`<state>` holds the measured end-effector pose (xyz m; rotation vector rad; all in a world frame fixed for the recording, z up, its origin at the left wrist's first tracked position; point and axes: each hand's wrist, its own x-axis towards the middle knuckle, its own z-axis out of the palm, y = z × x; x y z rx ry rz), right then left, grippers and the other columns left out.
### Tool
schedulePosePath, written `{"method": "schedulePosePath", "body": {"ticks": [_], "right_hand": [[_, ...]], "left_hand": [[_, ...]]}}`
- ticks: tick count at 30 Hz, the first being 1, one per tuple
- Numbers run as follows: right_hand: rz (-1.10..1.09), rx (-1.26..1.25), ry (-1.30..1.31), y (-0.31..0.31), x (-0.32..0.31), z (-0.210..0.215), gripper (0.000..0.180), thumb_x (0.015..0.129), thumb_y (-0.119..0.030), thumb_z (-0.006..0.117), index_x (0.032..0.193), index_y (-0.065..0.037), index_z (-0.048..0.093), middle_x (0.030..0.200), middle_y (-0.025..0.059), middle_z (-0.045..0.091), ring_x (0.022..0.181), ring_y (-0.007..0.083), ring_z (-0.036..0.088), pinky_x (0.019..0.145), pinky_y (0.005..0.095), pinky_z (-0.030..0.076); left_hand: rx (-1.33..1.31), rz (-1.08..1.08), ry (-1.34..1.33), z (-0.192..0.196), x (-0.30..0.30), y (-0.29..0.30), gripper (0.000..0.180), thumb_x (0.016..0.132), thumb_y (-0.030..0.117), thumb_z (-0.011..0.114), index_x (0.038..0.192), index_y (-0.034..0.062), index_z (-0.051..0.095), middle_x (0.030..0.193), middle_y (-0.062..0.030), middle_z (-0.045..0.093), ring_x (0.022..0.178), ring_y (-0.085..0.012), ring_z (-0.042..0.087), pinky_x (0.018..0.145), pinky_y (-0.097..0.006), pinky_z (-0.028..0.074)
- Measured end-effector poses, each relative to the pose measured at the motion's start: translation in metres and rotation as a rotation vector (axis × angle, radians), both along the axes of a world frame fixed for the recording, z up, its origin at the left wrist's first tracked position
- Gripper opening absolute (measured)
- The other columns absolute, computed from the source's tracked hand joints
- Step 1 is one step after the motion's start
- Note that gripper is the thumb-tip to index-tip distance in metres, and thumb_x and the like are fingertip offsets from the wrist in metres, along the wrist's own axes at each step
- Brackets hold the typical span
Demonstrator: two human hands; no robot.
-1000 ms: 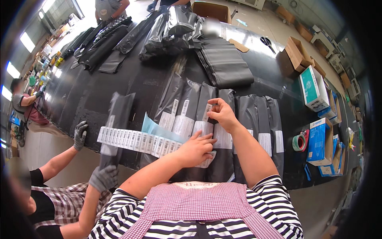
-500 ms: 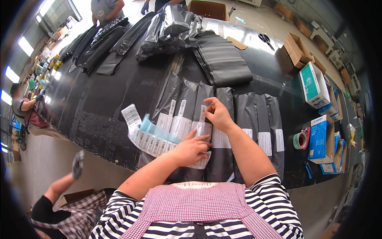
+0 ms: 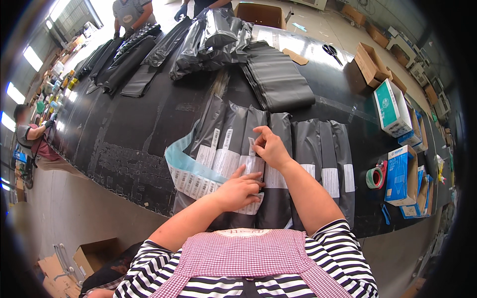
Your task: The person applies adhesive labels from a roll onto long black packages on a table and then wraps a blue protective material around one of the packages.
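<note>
Dark grey plastic mailing bags (image 3: 279, 208), packed long and narrow, lie side by side before me. Several bear a white shipping label (image 3: 226, 161), and some also a small upright barcode sticker. At the third bag from the left, my right hand (image 3: 272, 149) pinches the edge of a barcode sticker (image 3: 252, 146) between thumb and forefinger. Lower down on that bag rests my left hand (image 3: 239, 191), fingers stretched to the right, holding a strip of barcode labels (image 3: 191, 183). The strip passes beneath this hand; its pale blue backing curls up at the left.
A stack of flat grey bags (image 3: 280, 82) and a heap of filled bags (image 3: 213, 44) lie farther back. Scissors (image 3: 332, 53), green tape (image 3: 374, 178) and a blue light-bulb box (image 3: 400, 176) are at the right. Other people stand at the far left and behind the table.
The label strip's free end has swung round into an upright curl. The sticker at my right hand has tilted slightly. A person's arm at the lower left has left the view.
</note>
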<state>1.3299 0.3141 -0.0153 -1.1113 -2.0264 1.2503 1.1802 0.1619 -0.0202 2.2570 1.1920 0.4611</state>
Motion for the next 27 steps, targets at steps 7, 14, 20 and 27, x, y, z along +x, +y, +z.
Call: {"method": "schedulePosePath", "body": {"ticks": [7, 14, 20, 27], "right_hand": [[0.047, 0.230, -0.030, 0.002, 0.004, -0.008, 0.070, 0.066, -0.006, 0.089, 0.127, -0.005, 0.055, 0.085, 0.0047, 0.060, 0.079, 0.0171, 0.059, 0.075, 0.0332, 0.053], [-0.268, 0.203, -0.126, 0.025, -0.018, -0.023, 0.057, 0.068, -0.012, 0.088, 0.115, -0.006, 0.057, 0.096, 0.0125, 0.064, 0.090, 0.0326, 0.063, 0.083, 0.0426, 0.051], [-0.394, 0.329, -0.140, 0.041, -0.026, -0.042, 0.035, 0.073, -0.021, 0.082, 0.093, -0.004, 0.059, 0.087, 0.0175, 0.065, 0.084, 0.0378, 0.064, 0.075, 0.0452, 0.050], [-0.232, 0.279, -0.136, 0.007, -0.020, -0.028, 0.059, 0.070, -0.021, 0.086, 0.117, -0.003, 0.055, 0.114, 0.0179, 0.056, 0.108, 0.0380, 0.057, 0.094, 0.0449, 0.047]], "left_hand": [[-0.019, -0.001, 0.011, 0.002, 0.002, -0.001, 0.023, 0.092, 0.030, 0.068, 0.099, 0.0090, 0.065, 0.131, -0.0022, 0.066, 0.146, -0.0243, 0.039, 0.123, -0.059, 0.013], [-0.018, -0.018, 0.035, -0.009, 0.005, -0.001, 0.025, 0.090, 0.029, 0.069, 0.103, 0.0080, 0.067, 0.130, -0.0030, 0.066, 0.145, -0.0257, 0.039, 0.122, -0.061, 0.014], [-0.077, -0.156, 0.234, 0.023, 0.009, 0.007, 0.033, 0.085, 0.029, 0.071, 0.111, 0.0092, 0.069, 0.126, -0.0110, 0.066, 0.143, -0.0278, 0.041, 0.120, -0.063, 0.015], [-0.106, -0.062, -0.033, -0.007, -0.003, 0.000, 0.036, 0.091, 0.027, 0.066, 0.121, 0.0065, 0.065, 0.134, -0.0151, 0.060, 0.148, -0.0285, 0.034, 0.123, -0.060, 0.008]]}}
